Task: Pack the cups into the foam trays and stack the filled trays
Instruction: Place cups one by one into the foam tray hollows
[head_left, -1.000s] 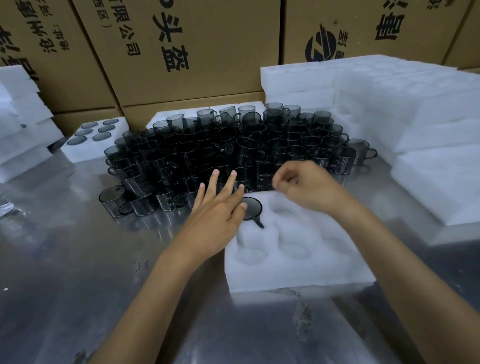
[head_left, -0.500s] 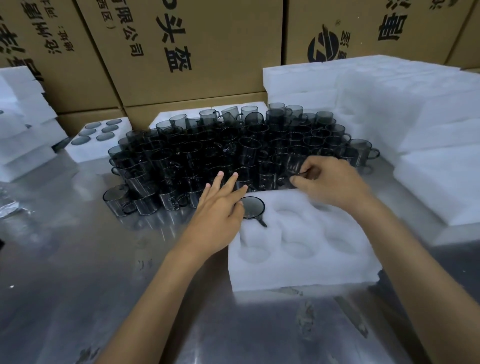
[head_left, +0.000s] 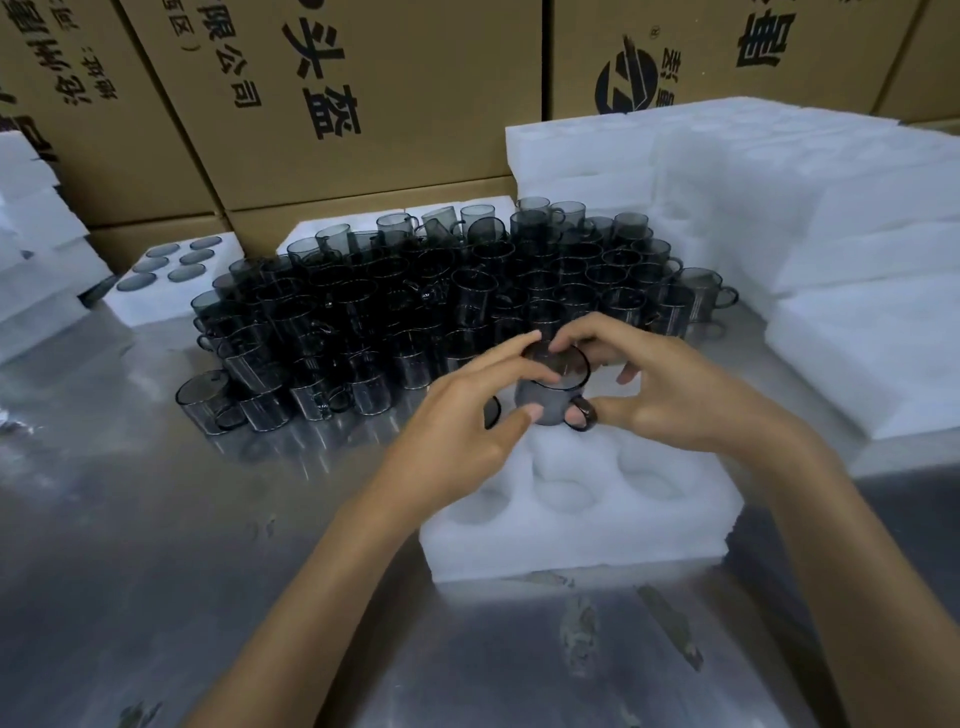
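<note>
Both hands hold one smoked glass cup (head_left: 551, 387) above the foam tray (head_left: 576, 525): left hand (head_left: 470, 415) fingers steady its wall, right hand (head_left: 670, 387) fingers pinch the handle, probably to aim it into a pocket.

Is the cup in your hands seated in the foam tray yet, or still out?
Still out. The cup is gripped by the left hand and right hand above the foam tray, its whole body visible.
</note>
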